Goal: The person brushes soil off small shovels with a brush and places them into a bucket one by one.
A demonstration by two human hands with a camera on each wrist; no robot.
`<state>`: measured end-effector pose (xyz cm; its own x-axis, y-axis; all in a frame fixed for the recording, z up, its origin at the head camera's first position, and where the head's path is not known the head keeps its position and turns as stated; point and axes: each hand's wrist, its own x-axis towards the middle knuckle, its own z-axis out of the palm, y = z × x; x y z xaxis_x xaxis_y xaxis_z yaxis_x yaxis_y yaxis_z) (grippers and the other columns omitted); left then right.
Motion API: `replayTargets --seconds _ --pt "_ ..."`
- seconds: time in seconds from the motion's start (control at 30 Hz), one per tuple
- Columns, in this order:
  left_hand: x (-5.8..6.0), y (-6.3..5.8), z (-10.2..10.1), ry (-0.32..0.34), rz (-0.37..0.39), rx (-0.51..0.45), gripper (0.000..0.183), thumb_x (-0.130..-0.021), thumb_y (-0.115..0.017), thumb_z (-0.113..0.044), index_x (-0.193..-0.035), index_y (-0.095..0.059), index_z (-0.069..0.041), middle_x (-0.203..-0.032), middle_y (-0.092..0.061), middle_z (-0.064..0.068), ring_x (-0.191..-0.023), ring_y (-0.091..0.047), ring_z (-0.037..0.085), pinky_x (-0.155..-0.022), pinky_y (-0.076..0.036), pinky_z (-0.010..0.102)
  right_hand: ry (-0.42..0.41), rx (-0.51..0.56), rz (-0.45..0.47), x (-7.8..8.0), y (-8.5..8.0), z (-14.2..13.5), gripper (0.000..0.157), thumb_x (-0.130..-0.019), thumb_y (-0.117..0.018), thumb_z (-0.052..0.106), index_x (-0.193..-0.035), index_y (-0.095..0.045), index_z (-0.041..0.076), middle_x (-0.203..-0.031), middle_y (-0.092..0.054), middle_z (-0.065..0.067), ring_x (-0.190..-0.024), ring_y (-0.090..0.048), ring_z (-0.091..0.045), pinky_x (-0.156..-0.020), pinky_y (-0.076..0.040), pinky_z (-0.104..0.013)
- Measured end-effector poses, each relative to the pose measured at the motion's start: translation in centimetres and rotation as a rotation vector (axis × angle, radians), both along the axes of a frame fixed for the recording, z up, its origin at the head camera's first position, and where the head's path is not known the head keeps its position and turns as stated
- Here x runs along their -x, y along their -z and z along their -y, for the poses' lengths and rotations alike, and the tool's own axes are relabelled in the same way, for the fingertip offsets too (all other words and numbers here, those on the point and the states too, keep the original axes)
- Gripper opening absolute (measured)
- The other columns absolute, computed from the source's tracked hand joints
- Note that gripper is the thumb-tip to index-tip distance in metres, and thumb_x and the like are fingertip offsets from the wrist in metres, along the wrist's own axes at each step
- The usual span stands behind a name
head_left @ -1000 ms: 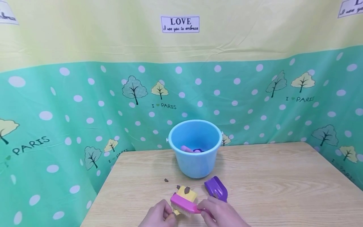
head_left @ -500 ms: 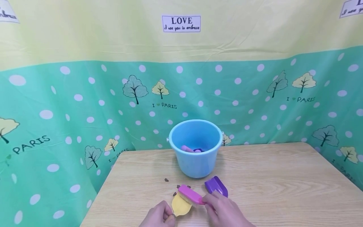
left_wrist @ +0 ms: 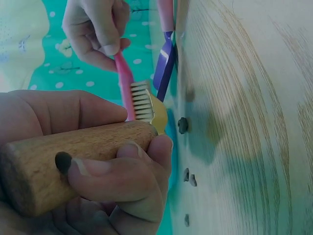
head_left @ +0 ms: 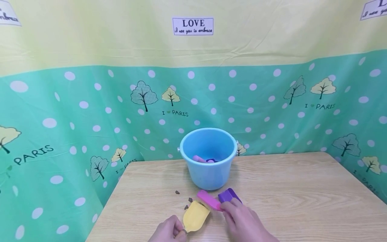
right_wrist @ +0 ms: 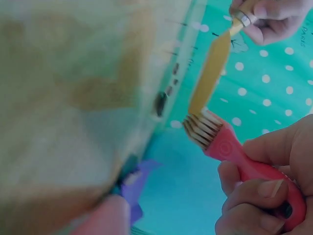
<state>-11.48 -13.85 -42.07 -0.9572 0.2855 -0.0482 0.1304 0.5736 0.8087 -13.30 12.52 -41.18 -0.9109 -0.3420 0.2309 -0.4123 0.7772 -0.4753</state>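
Note:
My left hand (head_left: 169, 229) grips the wooden handle (left_wrist: 88, 159) of a small yellow shovel (head_left: 196, 216), its blade raised off the table in the left wrist view. With my right hand (head_left: 242, 218) I hold a pink brush (head_left: 210, 201) by its handle. Its pale bristles (right_wrist: 203, 129) meet the blade's far edge in the right wrist view. Several small dark brown lumps (left_wrist: 183, 125) lie on the table beyond the blade. A purple shovel (head_left: 228, 196) with a pink handle (left_wrist: 167, 14) rests just past my right hand, which partly hides it in the head view.
A light blue bucket (head_left: 210, 174) stands behind the tools on the wood-grain table (head_left: 296, 188). Inside it are a pink-handled item (head_left: 198, 158) and something purple. A green and yellow printed curtain (head_left: 193, 90) hangs around the table's back and sides.
My right hand has moved the brush away and to the right across the yellow blade, to its far right edge. The blade has turned and shows more of its face. The bucket stays put.

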Motion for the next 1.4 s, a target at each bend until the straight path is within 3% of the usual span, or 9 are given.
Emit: replayTargets --seconds 0.13,0.27,0.43,0.53,0.67,0.9,1.2,1.4 --pt "0.1 0.1 0.0 0.008 0.018 -0.007 0.009 -0.077 -0.059 -0.012 -0.083 -0.053 -0.007 -0.070 -0.055 -0.002 -0.062 -0.052 0.009 -0.056 -0.044 0.024 0.014 0.044 -0.090 -0.3 -0.7 -0.3 0.019 -0.089 -0.064 0.017 -0.106 -0.066 0.026 -0.096 -0.057 0.014 -0.083 -0.056 -0.002 -0.069 -0.052 -0.029" --pt "0.2 0.2 -0.1 0.008 0.003 -0.011 0.009 -0.076 -0.058 -0.011 -0.083 -0.054 -0.007 -0.070 -0.055 -0.002 -0.062 -0.051 0.008 -0.056 -0.044 0.023 -0.058 0.116 -0.101 -0.7 -1.4 -0.3 0.022 -0.089 -0.064 0.014 -0.107 -0.066 0.028 -0.099 -0.059 0.015 -0.086 -0.056 -0.001 -0.072 -0.052 -0.028" --pt "0.3 0.3 -0.3 0.008 -0.016 -0.025 0.009 -0.074 -0.057 -0.009 -0.083 -0.054 -0.007 -0.069 -0.054 -0.003 -0.061 -0.051 0.007 -0.056 -0.045 0.023 -0.183 0.163 0.003 -1.0 -1.7 0.0 0.021 -0.091 -0.063 0.015 -0.109 -0.067 0.024 -0.092 -0.058 0.015 -0.076 -0.051 0.001 -0.062 -0.046 -0.021" --pt "0.3 0.3 -0.5 0.005 -0.013 -0.031 0.010 -0.074 -0.057 -0.009 -0.083 -0.054 -0.007 -0.069 -0.054 -0.003 -0.060 -0.051 0.007 -0.055 -0.045 0.022 -0.223 0.185 0.131 -1.1 -1.5 0.3 0.019 -0.092 -0.061 0.019 -0.110 -0.066 0.024 -0.091 -0.056 0.017 -0.074 -0.049 0.001 -0.060 -0.045 -0.019" --pt "0.3 0.3 -0.6 -0.002 -0.008 -0.034 0.012 -0.073 -0.057 -0.009 -0.084 -0.054 -0.007 -0.069 -0.054 -0.002 -0.061 -0.051 0.008 -0.055 -0.045 0.022 -0.226 0.162 0.245 -1.1 -1.0 0.8 0.020 -0.093 -0.060 0.024 -0.112 -0.066 0.025 -0.097 -0.058 0.019 -0.081 -0.052 0.002 -0.067 -0.048 -0.020" --pt "0.4 0.3 -0.4 0.015 0.001 -0.038 0.013 -0.073 -0.057 -0.010 -0.084 -0.054 -0.007 -0.070 -0.053 -0.001 -0.061 -0.050 0.008 -0.056 -0.044 0.022 -0.173 0.122 0.273 -0.8 -0.5 1.0 0.021 -0.091 -0.062 0.021 -0.109 -0.068 0.028 -0.093 -0.057 0.018 -0.078 -0.051 0.001 -0.066 -0.047 -0.021" --pt "0.4 0.5 -0.2 0.035 -0.001 -0.045 0.012 -0.074 -0.058 -0.011 -0.084 -0.054 -0.007 -0.070 -0.054 -0.002 -0.060 -0.050 0.007 -0.055 -0.044 0.023 -0.122 0.095 0.140 -0.4 0.0 0.7 0.021 -0.089 -0.064 0.017 -0.108 -0.069 0.025 -0.086 -0.052 0.018 -0.071 -0.046 0.000 -0.057 -0.041 -0.020" --pt "0.3 0.4 -0.2 0.042 0.016 -0.061 0.011 -0.076 -0.058 -0.012 -0.085 -0.054 -0.007 -0.070 -0.054 -0.001 -0.059 -0.050 0.009 -0.054 -0.044 0.023 -0.098 0.057 0.049 -0.2 0.2 0.3 0.021 -0.088 -0.064 0.016 -0.106 -0.068 0.026 -0.088 -0.054 0.017 -0.075 -0.048 0.000 -0.060 -0.043 -0.021"
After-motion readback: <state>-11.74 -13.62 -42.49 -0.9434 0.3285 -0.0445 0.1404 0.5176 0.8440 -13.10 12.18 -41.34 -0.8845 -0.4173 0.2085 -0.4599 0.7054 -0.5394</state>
